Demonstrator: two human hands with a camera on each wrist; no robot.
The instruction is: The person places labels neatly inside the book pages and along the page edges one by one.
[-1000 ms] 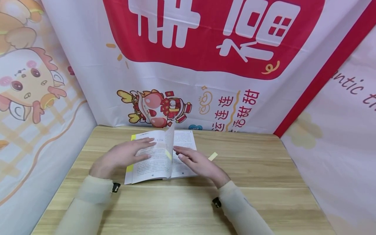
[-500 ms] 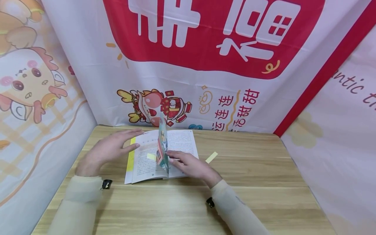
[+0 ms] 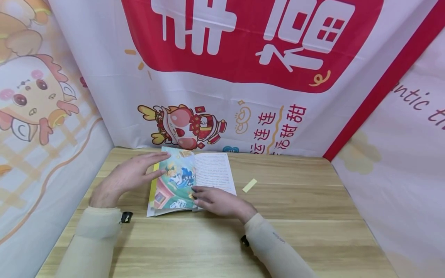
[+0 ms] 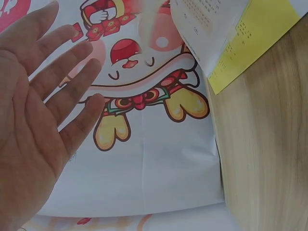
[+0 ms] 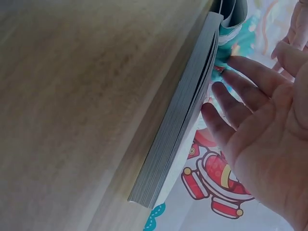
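Note:
An open book (image 3: 215, 170) lies on the wooden table, with a colourful illustrated page (image 3: 177, 177) on its left side and printed text on its right. My right hand (image 3: 220, 201) is over the lower middle of the book, its fingertips at the inner edge of the illustrated page. In the right wrist view its fingers (image 5: 248, 82) are extended beside the thick page block (image 5: 175, 125). My left hand (image 3: 130, 175) is at the book's left side, fingertips over the page's edge; I cannot tell if they touch. The left wrist view shows these fingers (image 4: 72, 91) spread, holding nothing.
A pale yellow paper strip (image 3: 249, 185) lies on the table (image 3: 295, 200) right of the book. A yellow flap (image 4: 260, 43) sticks out along the book's left side. Printed cloth walls (image 3: 243, 92) stand behind the table and at both sides.
A page stood upright and has turned over to the left, showing its picture and covering the text and a yellow strip there. My left hand drew back left; my right moved slightly left and down.

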